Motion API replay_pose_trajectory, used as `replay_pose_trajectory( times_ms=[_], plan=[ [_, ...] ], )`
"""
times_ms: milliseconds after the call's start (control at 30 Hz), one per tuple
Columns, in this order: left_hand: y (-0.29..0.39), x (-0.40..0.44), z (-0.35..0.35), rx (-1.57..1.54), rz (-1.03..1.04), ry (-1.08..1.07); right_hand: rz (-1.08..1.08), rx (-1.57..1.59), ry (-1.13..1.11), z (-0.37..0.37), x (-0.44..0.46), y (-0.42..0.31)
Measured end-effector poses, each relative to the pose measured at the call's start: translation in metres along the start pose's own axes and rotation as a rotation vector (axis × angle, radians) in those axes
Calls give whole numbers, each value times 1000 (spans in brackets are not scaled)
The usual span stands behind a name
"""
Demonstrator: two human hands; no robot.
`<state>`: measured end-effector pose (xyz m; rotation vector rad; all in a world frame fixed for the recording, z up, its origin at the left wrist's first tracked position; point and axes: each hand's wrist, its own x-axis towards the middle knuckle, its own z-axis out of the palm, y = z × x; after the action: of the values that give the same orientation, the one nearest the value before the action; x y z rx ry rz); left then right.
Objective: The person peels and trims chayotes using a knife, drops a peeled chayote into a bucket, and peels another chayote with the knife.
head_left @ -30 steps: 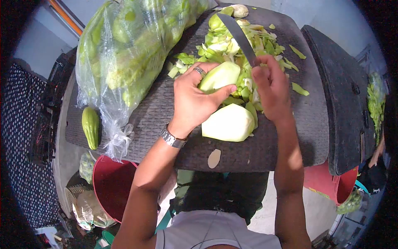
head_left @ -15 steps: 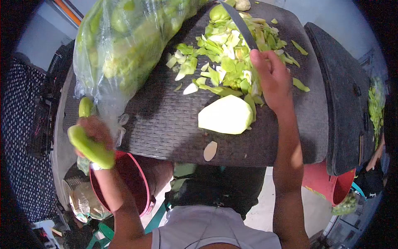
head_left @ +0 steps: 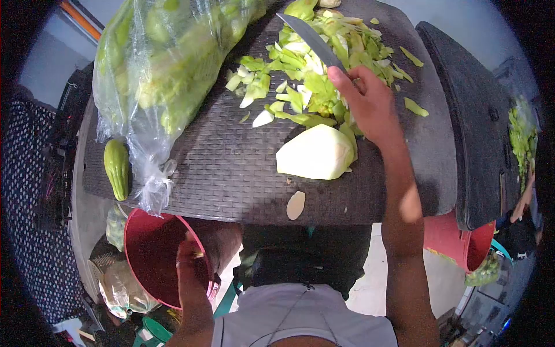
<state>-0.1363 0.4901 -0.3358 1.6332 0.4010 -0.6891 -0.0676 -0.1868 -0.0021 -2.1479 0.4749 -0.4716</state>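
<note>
In my right hand (head_left: 370, 101) is the handle of a knife (head_left: 312, 39), its blade pointing up and left over a heap of green peelings (head_left: 321, 81). Below that hand, a large peeled pale vegetable (head_left: 318, 153) lies on the dark woven-pattern table (head_left: 231, 168). My left hand (head_left: 189, 251) is down at the red bucket (head_left: 132, 243) below the table edge; its fingers are in shadow, and a small pale bit shows beside them. A long green vegetable (head_left: 117, 169) rests at the table's left edge.
A large clear plastic bag (head_left: 156, 69) of green vegetables covers the table's upper left. One pale oval slice (head_left: 296, 206) lies near the front edge. A dark chair (head_left: 471, 115) and another red bucket (head_left: 451, 240) stand right. Part of another person (head_left: 523, 205) shows far right.
My left hand has moved from the table's left edge down and right to the bucket; the green vegetable it held is no longer seen in it. The knife has shifted slightly left.
</note>
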Motion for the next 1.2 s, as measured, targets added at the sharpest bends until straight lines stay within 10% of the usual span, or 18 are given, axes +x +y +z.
replay_pose_trajectory(
  times_ms=[533,633,767,967,1200],
  plan=[
    [150,-24,40,620,-280,-357,58,-30,-26,-9,-2,-8],
    [270,-81,96,1204,-120,-685,44,-20,-51,-9,-2,-4],
    [386,-152,202,946,228,-774,44,-16,-40,-11,-5,-9],
    [423,-91,356,998,1254,-379,-74,-31,-92,-6,-8,-8],
    [431,-57,430,1169,1085,-642,-98,-41,-71,-17,-11,-17]
  ],
)
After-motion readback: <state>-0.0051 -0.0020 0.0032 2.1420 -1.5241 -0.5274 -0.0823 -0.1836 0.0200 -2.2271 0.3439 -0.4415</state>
